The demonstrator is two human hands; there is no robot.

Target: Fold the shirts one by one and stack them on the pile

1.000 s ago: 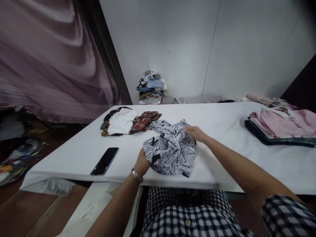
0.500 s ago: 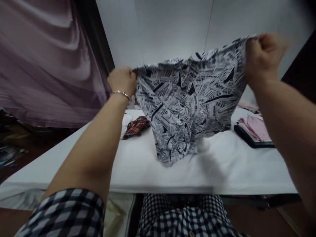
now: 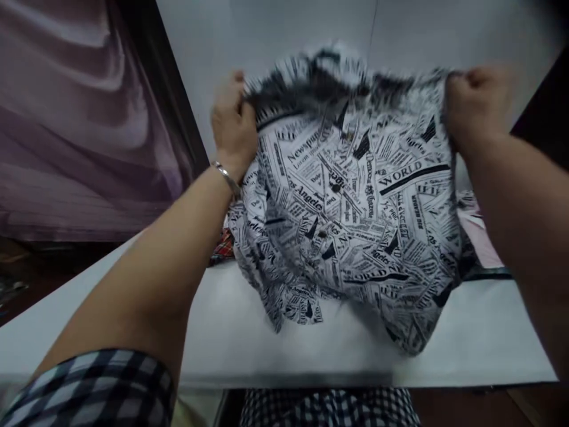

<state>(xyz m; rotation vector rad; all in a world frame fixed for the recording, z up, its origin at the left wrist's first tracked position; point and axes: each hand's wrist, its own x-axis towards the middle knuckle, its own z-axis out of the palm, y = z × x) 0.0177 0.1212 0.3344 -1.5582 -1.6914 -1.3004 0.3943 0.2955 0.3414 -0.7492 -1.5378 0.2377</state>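
Note:
I hold a white shirt with black newspaper print (image 3: 351, 201) up in the air over the white table (image 3: 231, 332). My left hand (image 3: 232, 127), a metal bangle at its wrist, is closed on the shirt's top left edge. My right hand (image 3: 475, 104) is a fist gripping the top right edge. The cloth hangs spread between them, its top edge blurred by motion, its lower part drooping toward the table.
A corner of red plaid cloth (image 3: 222, 249) peeks out behind the shirt at the left. Pink fabric on a dark board (image 3: 486, 252) lies at the right. A mauve curtain (image 3: 66, 118) hangs on the left, and a white wall (image 3: 267, 35) stands behind.
The shirt lay crumpled on the table a second ago. Both hands lifted it and stretched it wide; since half a second ago it has flipped closer to me, with the print now facing me.

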